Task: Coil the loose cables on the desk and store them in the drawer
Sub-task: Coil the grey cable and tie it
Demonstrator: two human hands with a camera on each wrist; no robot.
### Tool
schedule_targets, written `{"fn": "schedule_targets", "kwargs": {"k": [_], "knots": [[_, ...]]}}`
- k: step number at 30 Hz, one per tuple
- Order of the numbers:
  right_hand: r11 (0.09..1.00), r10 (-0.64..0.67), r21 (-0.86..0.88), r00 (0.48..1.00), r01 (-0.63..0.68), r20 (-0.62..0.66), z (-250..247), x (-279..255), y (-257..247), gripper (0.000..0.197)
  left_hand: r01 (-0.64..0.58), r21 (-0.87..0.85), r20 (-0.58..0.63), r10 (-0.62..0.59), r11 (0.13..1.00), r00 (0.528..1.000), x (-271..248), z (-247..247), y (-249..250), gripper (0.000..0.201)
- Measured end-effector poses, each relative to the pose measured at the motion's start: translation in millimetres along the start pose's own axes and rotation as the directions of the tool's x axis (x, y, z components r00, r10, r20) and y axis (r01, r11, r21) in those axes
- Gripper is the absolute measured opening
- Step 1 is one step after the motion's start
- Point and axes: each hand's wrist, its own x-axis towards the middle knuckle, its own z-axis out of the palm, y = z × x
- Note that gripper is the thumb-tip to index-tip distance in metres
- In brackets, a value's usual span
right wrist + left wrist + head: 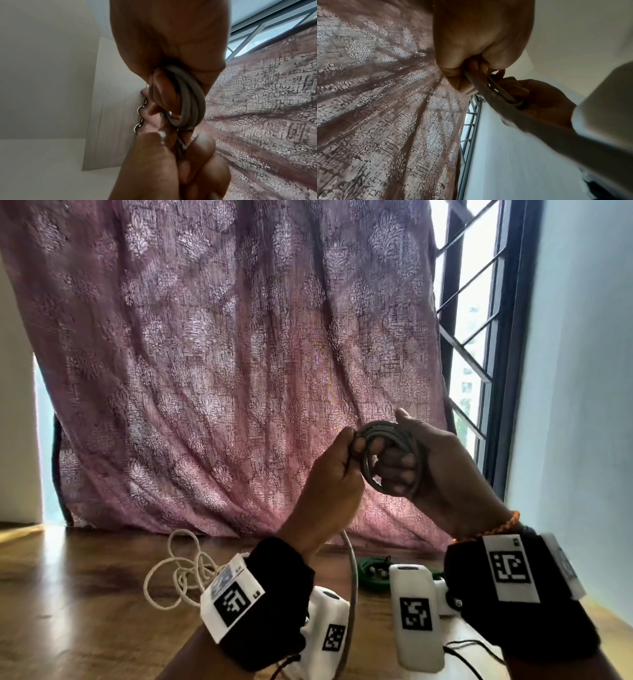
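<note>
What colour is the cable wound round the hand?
Grey cable, looped round the right hand; the right wrist view shows it best.

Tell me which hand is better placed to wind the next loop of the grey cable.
Probably the left hand: it grips the free length that hangs down toward the desk. The right hand holds the finished loops of the grey cable around its fingers.

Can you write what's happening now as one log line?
step: coiling | right hand: holds grey cable loops | left hand: feeds it | white cord, green cable: on desk
</note>
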Motion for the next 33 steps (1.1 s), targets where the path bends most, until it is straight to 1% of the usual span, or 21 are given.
{"fn": "schedule_targets", "kwargs": {"k": [2,4,7,8,11,13,17,18,21,24,27,28,29,31,33], "knots": [[1.0,0.016,-0.007,1.0,-0.016,0.015,-2.1,0.0,-1.2,0.051,-0.015,0.022,0.015,0.015,1.0,1.0,1.1,-2.5,-0.4,0.023],[1.0,0.004,0.006,1.0,-0.004,-0.007,-2.9,1.0,-1.1,0.05,0.006,-0.013,0.042,-0.005,1.0,0.999,1.5,-3.4,1.8,0.025],[0.996,-0.036,0.083,0.998,0.041,-0.057,-2.3,3.4,-0.4,0.048,0.146,-0.131,0.068,-0.138,0.981,0.988,0.9,-3.3,5.4,0.027],[0.991,-0.043,0.124,0.996,0.052,-0.073,-2.5,4.4,-0.2,0.047,0.177,-0.141,0.078,-0.167,0.974,0.983,0.5,-3.0,4.8,0.027],[0.954,-0.034,0.294,0.996,0.057,-0.083,-3.3,6.2,0.4,0.042,0.206,-0.063,0.133,-0.196,0.977,0.971,-1.0,-1.2,1.4,0.027],[0.927,-0.043,0.368,0.996,0.068,-0.076,-3.8,7.2,1.5,0.035,0.25,-0.009,0.173,-0.244,0.968,0.954,-1.8,0.5,-2.2,0.026],[0.892,-0.09,0.435,0.992,0.121,-0.092,-7.2,11.3,4.1,0.027,0.269,0.106,0.258,-0.288,0.957,0.922,-5.6,3.7,-8.9,0.013],[0.881,-0.102,0.452,0.989,0.138,-0.105,-8.6,12.4,4.4,0.025,0.265,0.133,0.282,-0.293,0.955,0.914,-6.6,4.0,-8.7,0.013],[0.871,-0.156,0.442,0.973,0.216,-0.17,-12.5,15.3,7.1,0.02,0.234,0.222,0.336,-0.299,0.947,0.893,-10.4,4.8,-2.5,0.022],[0.882,-0.243,0.343,0.936,0.322,-0.253,-18.1,18.4,10.6,0.012,0.12,0.408,0.351,-0.277,0.905,0.895,-13.5,4.8,3.9,0.032],[0.922,-0.269,0.183,0.903,0.342,-0.334,-24.8,21.0,16.7,0.02,-0.021,0.557,0.349,-0.211,0.831,0.913,-15.0,1.5,7.0,0.029],[0.933,-0.289,0.104,0.89,0.344,-0.352,-26.4,21.8,19.0,0.022,-0.084,0.601,0.36,-0.175,0.795,0.916,-15.1,-0.2,8.7,0.026],[0.938,-0.327,-0.02,0.868,0.345,-0.373,-27.9,22.4,21.2,0.022,-0.145,0.625,0.379,-0.135,0.767,0.915,-15.2,-2.4,10.7,0.023],[0.9,-0.422,-0.287,0.824,0.329,-0.38,-29.3,23.1,23.8,0.021,-0.225,0.615,0.393,-0.046,0.756,0.919,-13.4,-6.8,14.1,0.02],[0.863,-0.446,-0.407,0.828,0.298,-0.34,-28.9,23.1,25.6,0.019,-0.271,0.591,0.36,0.052,0.76,0.931,-11.1,-9.9,15.9,0.021]]}}
